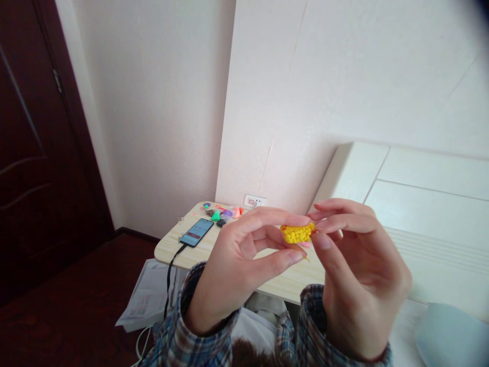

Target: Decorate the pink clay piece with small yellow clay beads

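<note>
Both hands hold up a small yellow knobbly piece [298, 234] above the table; whether it is crochet or clay I cannot tell. Red spots show at its left and right ends, and a thin yellow strand hangs below it. My left hand [248, 255] grips it from the left, index finger along its top, other fingers behind, thumb lower down. At the right end, by a red spot, the thumb and fingertips of my right hand [355, 270] are pinched together. The fingers hide part of the piece. Something pink lies behind it, mostly covered.
A pale wooden table [173, 234] carries a phone [196, 232] with a black cable, and several small colourful packets [225, 214] at its back. Behind is a wall socket [254, 200]. A white headboard [428, 204] stands right; papers [148, 290] lie on a box lower left.
</note>
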Available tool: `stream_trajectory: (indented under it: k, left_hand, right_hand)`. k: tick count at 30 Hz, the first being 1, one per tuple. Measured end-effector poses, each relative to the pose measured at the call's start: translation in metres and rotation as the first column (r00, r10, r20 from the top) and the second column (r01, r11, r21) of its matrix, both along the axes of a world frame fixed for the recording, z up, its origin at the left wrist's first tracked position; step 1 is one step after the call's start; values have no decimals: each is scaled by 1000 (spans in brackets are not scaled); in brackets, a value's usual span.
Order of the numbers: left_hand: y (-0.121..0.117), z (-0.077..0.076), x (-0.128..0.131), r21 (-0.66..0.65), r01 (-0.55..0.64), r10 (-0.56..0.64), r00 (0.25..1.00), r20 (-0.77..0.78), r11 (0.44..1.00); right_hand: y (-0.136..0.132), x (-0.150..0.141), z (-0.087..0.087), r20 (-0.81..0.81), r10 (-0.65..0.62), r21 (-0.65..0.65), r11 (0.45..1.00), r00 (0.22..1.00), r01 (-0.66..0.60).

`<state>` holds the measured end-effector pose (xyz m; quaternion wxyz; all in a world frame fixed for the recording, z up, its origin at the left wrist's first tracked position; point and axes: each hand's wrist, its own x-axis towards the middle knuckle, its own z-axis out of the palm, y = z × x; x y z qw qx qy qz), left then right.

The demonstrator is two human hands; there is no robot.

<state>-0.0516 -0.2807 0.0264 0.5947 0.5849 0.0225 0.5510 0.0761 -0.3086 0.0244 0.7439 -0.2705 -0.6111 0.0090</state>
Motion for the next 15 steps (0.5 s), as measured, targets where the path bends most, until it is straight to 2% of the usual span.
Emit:
stream_trajectory:
  k: [3, 6, 13, 15]
  left_hand:
    - [-1, 0, 0, 14, -15, 15, 1000, 8, 1000]
    - [0, 1, 0, 20, -29, 28, 1000, 5, 999]
    - [1, 2, 1, 23, -15, 14, 1000, 4, 1000]
    - [1, 2, 1, 23, -18, 18, 1000, 4, 1000]
  right_hand:
    - [3, -4, 0, -3, -81, 81, 993, 997, 81]
    - [5, -5, 1, 6, -111, 132, 985, 994, 109]
    - [5, -5, 0, -9, -139, 187, 973, 990, 138]
    - [4, -5, 0, 20, -154, 168, 975, 988, 148]
